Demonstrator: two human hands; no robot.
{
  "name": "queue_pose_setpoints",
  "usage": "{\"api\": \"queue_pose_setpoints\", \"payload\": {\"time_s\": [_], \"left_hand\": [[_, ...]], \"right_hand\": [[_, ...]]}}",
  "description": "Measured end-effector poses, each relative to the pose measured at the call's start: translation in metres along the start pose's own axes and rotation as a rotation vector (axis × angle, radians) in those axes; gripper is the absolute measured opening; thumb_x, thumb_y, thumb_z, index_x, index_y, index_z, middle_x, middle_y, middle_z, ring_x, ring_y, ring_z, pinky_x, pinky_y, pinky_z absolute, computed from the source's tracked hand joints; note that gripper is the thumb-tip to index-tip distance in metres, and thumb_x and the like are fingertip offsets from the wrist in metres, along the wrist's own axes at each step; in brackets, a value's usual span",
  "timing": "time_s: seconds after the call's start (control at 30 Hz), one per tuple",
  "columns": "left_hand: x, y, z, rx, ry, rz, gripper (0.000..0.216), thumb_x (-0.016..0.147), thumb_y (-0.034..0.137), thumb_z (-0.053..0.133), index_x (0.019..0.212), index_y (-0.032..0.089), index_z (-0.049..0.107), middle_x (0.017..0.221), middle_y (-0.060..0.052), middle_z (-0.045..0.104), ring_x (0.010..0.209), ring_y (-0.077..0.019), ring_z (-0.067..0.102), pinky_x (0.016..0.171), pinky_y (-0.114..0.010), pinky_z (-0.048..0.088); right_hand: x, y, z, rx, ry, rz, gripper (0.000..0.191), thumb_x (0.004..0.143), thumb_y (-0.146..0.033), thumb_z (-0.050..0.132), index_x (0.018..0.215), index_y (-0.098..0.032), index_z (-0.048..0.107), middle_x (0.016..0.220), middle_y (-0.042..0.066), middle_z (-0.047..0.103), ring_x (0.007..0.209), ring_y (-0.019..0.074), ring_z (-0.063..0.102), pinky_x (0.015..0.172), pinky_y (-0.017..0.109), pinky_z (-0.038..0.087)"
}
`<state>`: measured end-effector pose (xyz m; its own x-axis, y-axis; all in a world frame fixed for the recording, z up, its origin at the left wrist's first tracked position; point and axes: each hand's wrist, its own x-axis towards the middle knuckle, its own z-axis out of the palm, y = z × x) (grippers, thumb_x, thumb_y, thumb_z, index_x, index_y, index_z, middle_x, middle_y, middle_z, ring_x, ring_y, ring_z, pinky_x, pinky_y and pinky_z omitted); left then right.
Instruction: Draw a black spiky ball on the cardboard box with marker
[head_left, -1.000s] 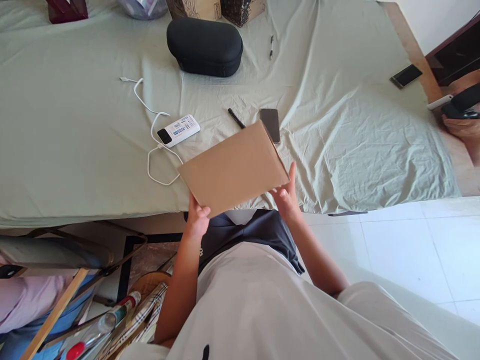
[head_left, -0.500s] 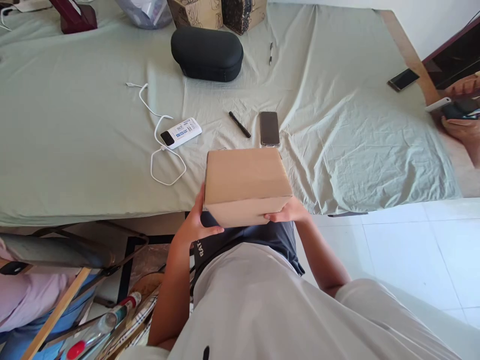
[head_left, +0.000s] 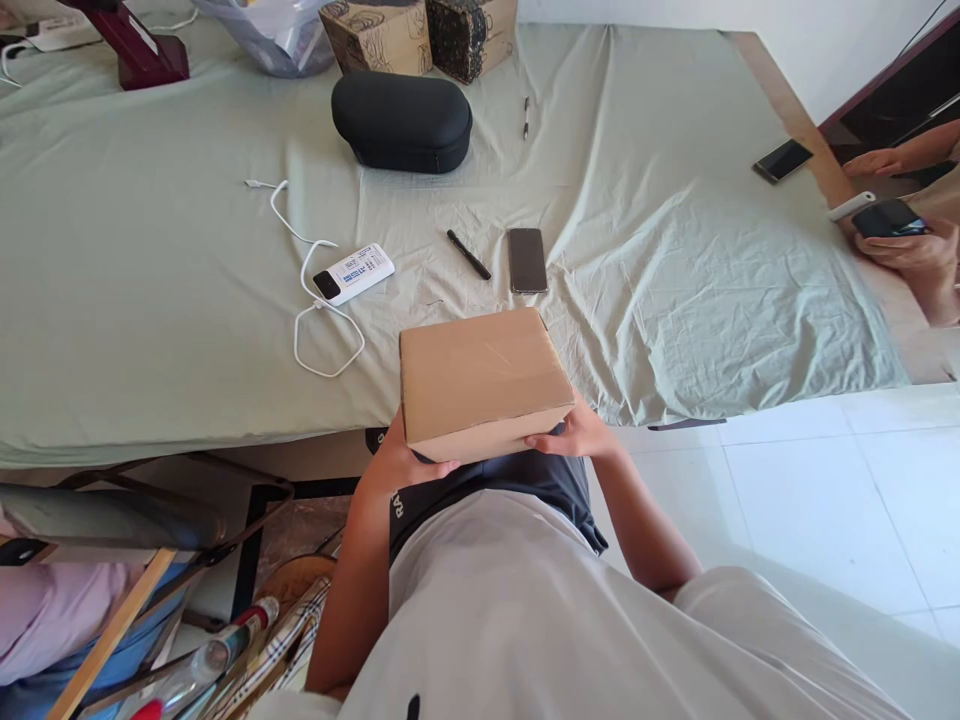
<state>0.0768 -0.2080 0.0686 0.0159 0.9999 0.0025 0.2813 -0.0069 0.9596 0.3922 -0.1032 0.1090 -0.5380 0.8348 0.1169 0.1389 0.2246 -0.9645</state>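
A plain brown cardboard box [head_left: 484,375] is held at the table's front edge, close to my body. My left hand [head_left: 409,458] grips its left side, thumb along the near face. On the right side my right hand [head_left: 576,432] holds it the same way, with the thumb on the near face. The other fingers of both hands are mostly hidden by the box. Just beyond the box, on the cloth, lie a dark smartphone [head_left: 528,261] and a black pen [head_left: 469,255]. To their left is a white device with a printed label [head_left: 360,272], beside a white cable [head_left: 330,310].
A black zip case [head_left: 403,120] sits farther back, before patterned boxes [head_left: 379,35] and a plastic tub [head_left: 281,35]. Another phone [head_left: 782,160] lies near the right edge, where another person's hand [head_left: 919,255] holds a device. A folding chair [head_left: 112,515] stands at lower left.
The box has tilted and turned slightly in my hands, so more of its top and less of its near face show. The whole view has shifted a little.
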Motion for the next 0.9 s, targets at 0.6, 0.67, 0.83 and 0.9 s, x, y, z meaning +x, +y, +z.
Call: {"api": "queue_pose_setpoints", "payload": {"time_s": [0.6, 0.67, 0.83, 0.9], "left_hand": [[-0.012, 0.084, -0.035, 0.622, -0.073, 0.331, 0.116, 0.07, 0.035, 0.093, 0.172, 0.043, 0.038, 0.171, -0.012, 0.041, 0.149, -0.0506, 0.044, 0.128, -0.069, 0.03], [-0.011, 0.085, -0.031, 0.585, -0.117, 0.3, 0.114, 0.073, 0.037, 0.093, 0.172, 0.043, 0.037, 0.172, -0.011, 0.042, 0.152, -0.0491, 0.043, 0.13, -0.069, 0.029], [-0.011, 0.072, -0.038, 0.461, -0.12, 0.084, 0.118, 0.078, 0.048, 0.093, 0.175, 0.044, 0.026, 0.181, -0.012, 0.029, 0.166, -0.0477, 0.029, 0.135, -0.071, 0.023], [-0.012, 0.063, -0.044, 0.333, -0.086, 0.041, 0.127, 0.078, 0.053, 0.094, 0.178, 0.041, 0.017, 0.185, -0.014, 0.018, 0.171, -0.0475, 0.019, 0.136, -0.071, 0.019]], "right_hand": [[0.009, -0.038, -0.008, -0.345, -0.22, -0.279, 0.148, 0.068, -0.063, 0.1, 0.178, -0.044, 0.003, 0.188, 0.005, 0.015, 0.174, 0.0451, 0.012, 0.138, 0.07, 0.023], [0.007, -0.036, -0.007, -0.343, -0.236, -0.26, 0.151, 0.067, -0.062, 0.1, 0.179, -0.042, -0.001, 0.186, 0.009, 0.02, 0.171, 0.0456, 0.022, 0.135, 0.067, 0.032], [-0.004, -0.023, -0.013, -0.325, -0.129, -0.167, 0.153, 0.066, -0.061, 0.101, 0.179, -0.038, 0.002, 0.18, 0.015, 0.03, 0.164, 0.0455, 0.037, 0.131, 0.066, 0.041], [-0.008, -0.016, -0.016, -0.291, -0.076, -0.141, 0.157, 0.062, -0.063, 0.102, 0.179, -0.038, 0.001, 0.18, 0.016, 0.029, 0.166, 0.0457, 0.033, 0.133, 0.069, 0.035]]}}
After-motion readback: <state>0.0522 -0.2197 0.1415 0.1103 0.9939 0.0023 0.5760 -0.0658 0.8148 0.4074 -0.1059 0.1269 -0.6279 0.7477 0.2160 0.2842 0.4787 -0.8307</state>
